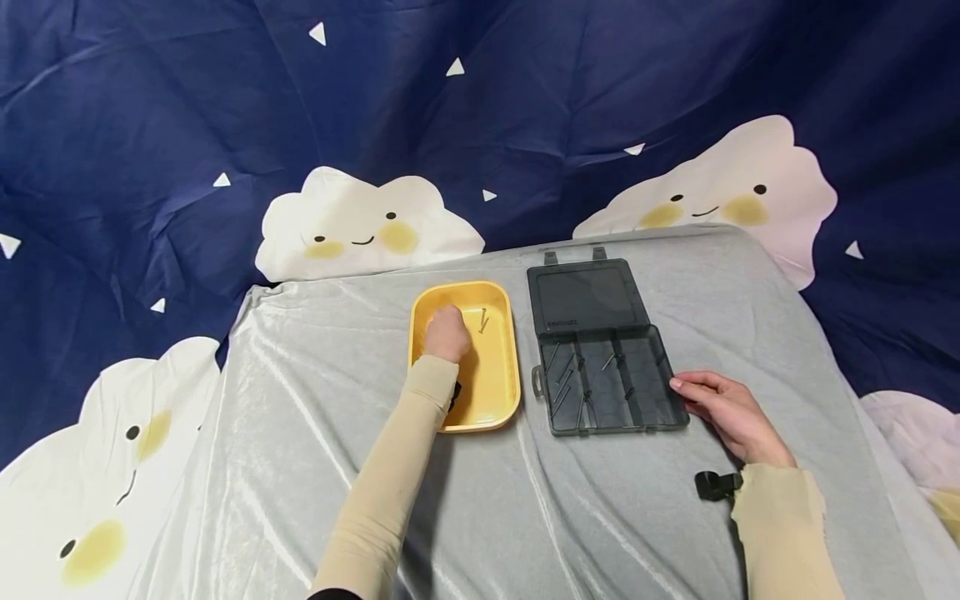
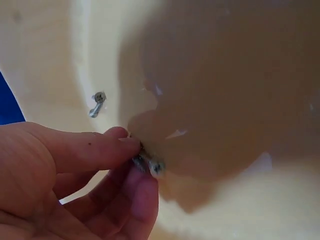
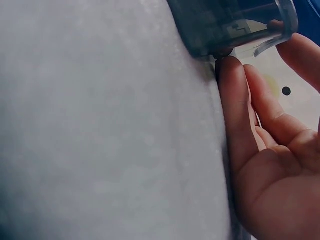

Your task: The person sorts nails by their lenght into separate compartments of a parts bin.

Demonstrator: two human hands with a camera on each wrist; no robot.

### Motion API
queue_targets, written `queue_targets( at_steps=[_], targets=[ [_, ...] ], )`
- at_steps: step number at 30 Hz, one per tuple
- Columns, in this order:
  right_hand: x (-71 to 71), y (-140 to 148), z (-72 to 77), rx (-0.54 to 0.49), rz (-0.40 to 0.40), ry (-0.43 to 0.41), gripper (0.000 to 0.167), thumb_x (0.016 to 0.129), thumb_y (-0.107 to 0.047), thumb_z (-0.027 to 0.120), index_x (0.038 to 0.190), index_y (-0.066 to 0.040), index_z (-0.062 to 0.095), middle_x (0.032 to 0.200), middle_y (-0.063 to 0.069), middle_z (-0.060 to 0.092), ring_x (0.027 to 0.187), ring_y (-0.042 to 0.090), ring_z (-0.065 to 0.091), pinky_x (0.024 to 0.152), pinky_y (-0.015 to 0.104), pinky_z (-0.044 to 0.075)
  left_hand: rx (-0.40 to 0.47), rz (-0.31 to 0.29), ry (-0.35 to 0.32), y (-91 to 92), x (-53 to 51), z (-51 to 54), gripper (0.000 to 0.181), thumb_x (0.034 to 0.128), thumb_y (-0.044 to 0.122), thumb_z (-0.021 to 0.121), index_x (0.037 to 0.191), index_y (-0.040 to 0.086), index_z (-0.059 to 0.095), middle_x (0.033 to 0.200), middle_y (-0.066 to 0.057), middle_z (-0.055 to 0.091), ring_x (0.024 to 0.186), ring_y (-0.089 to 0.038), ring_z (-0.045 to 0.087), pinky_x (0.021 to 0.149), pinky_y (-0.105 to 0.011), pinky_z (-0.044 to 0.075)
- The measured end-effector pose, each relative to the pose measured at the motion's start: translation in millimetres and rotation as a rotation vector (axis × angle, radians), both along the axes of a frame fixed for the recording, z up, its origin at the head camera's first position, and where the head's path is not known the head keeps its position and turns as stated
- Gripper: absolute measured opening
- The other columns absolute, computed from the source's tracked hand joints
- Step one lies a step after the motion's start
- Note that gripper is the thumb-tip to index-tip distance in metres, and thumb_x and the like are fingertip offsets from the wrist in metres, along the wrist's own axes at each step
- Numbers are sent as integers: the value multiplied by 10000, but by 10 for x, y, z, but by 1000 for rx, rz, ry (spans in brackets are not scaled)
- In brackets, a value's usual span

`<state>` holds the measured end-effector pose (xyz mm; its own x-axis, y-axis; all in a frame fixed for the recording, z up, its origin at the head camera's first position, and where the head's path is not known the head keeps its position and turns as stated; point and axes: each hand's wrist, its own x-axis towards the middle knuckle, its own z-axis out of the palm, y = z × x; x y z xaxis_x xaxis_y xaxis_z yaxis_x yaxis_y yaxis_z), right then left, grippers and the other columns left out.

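The right hand [image 1: 727, 417] holds the rim of the dark box [image 1: 654, 367] at three o'clock, thumb and finger against it. Metal screws [image 1: 565, 377] lie in the box's compartments, most toward nine o'clock. The yellow tray [image 1: 491, 379] sits just beside, at the box's nine. Inside, toward eleven, the left hand [image 1: 447, 333] pinches small screws [image 2: 157, 167] between thumb and fingertips; loose screws [image 1: 483, 321] lie at the tray's one o'clock. The box's open lid [image 1: 588, 296] lies back at twelve.
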<state>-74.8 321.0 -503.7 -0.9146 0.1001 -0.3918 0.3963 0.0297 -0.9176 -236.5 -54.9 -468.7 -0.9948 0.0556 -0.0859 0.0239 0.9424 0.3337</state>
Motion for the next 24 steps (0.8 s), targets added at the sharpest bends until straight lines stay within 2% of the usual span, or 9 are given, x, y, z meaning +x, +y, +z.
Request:
queue_targets(
  at_steps=[3,6,9,11,13,18,24],
  targets=[
    [1,-1,-3,0,2,2,53,900,-243,686,920,-292,686,873,-245,638,816,-83,595,698,119,512,4,-25,-7,7,-2,-35,171,859,-38,501,886,-53,670,961,-256,689,864,-394,678,727,-435,571],
    [-2,2,-7,31,13,-4,49,911,-253,671,942,-291,671,873,-256,625,830,-90,590,710,120,512,23,-53,-49,22,16,-15,152,828,-26,541,690,24,583,814,-193,669,732,-288,638,644,-357,525],
    [-4,7,-6,60,23,-9,49,921,-262,655,960,-293,654,878,-265,617,841,-97,586,720,120,512,51,-102,-107,39,49,27,344,795,-29,558,536,124,392,571,-64,469,591,-200,428,563,-304,380],
    [-5,8,-4,58,25,-8,54,923,-255,653,961,-294,654,883,-269,616,845,-96,587,723,121,512,69,-128,-131,50,66,45,427,783,-27,559,494,160,307,518,-6,313,557,-182,333,530,-282,330],
    [-3,11,2,41,23,-3,58,916,-249,663,953,-294,663,887,-267,621,843,-93,590,720,119,513,77,-147,-153,64,72,49,445,803,-18,545,481,167,300,499,13,253,538,-170,296,511,-267,298],
    [4,8,16,-9,15,9,61,905,-226,680,939,-276,690,887,-249,636,834,-80,598,709,120,513,74,-150,-186,102,85,46,431,849,7,519,491,163,336,500,-1,324,532,-163,327,497,-253,308],
    [7,0,6,-18,21,26,82,921,-207,656,937,-274,701,880,-241,648,832,-74,605,711,119,514,76,-156,-190,108,105,28,397,858,8,541,501,145,433,506,-3,428,558,-170,405,527,-256,346]
  ],
)
